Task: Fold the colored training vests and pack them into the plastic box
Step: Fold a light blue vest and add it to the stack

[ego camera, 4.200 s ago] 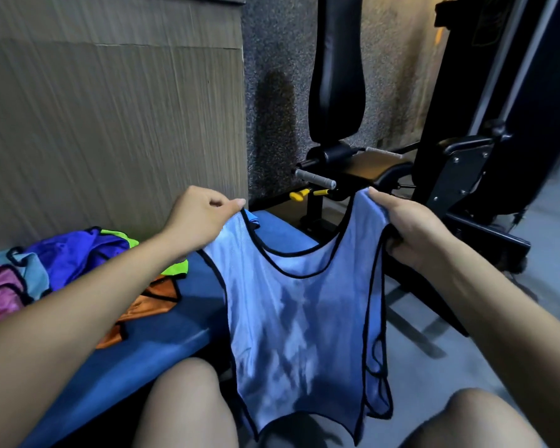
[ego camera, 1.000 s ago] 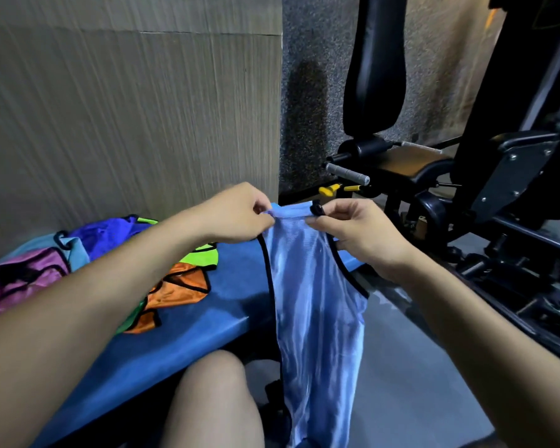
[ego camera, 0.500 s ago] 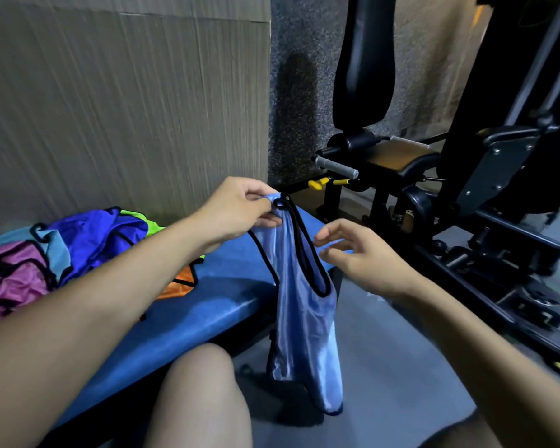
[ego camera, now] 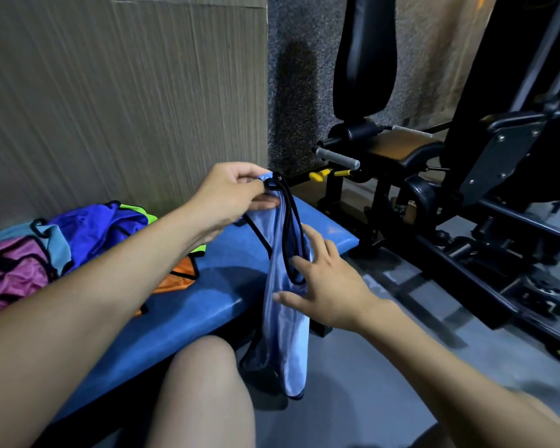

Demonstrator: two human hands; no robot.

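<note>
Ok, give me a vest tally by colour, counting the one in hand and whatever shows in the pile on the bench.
Light blue vest, pinched at the top by the left hand: 1
Teal vest: 1
Royal blue vest: 1
Neon green vest: 1
Orange vest: 1
Pink vest: 1
Total: 6 showing; the pile may hide more.

Person seen from above: left hand (ego camera: pixel 230 197) and right hand (ego camera: pixel 325 287) bare, no rings, watch or gloves; both forearms uncovered with no sleeve in view; left knee (ego camera: pixel 204 383) bare at near edge, no trouser fabric showing.
</note>
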